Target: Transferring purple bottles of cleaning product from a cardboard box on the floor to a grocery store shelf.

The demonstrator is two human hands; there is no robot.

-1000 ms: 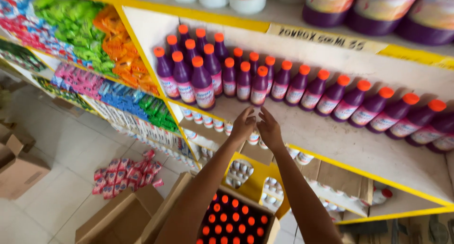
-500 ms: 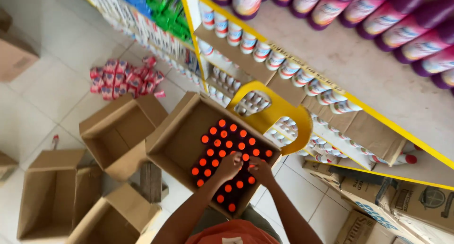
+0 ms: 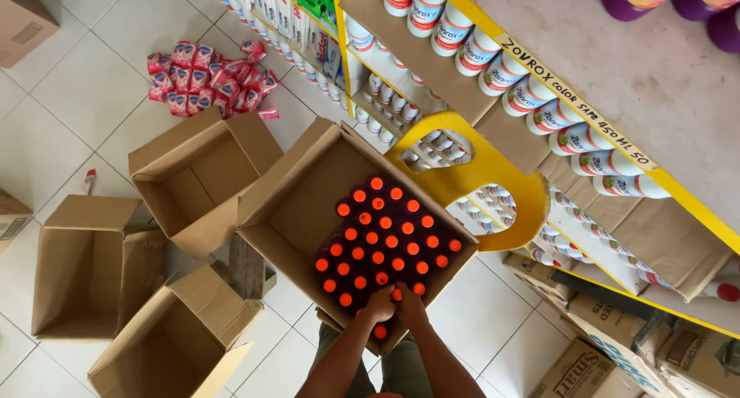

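Head cam, steep look-down at floor, mid range.

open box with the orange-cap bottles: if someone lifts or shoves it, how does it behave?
Probably heavy: the box is mostly packed with bottles. Likely sags underneath, being plain cardboard with loose flaps. The empty corner may let bottles tip when shoved.

Dark purple bottles with orange caps (image 3: 383, 240) are standing upright, packed in tight rows inside an open cardboard box (image 3: 289, 213). The box is sitting on the floor, flaps spread, its near corner partly unfilled.
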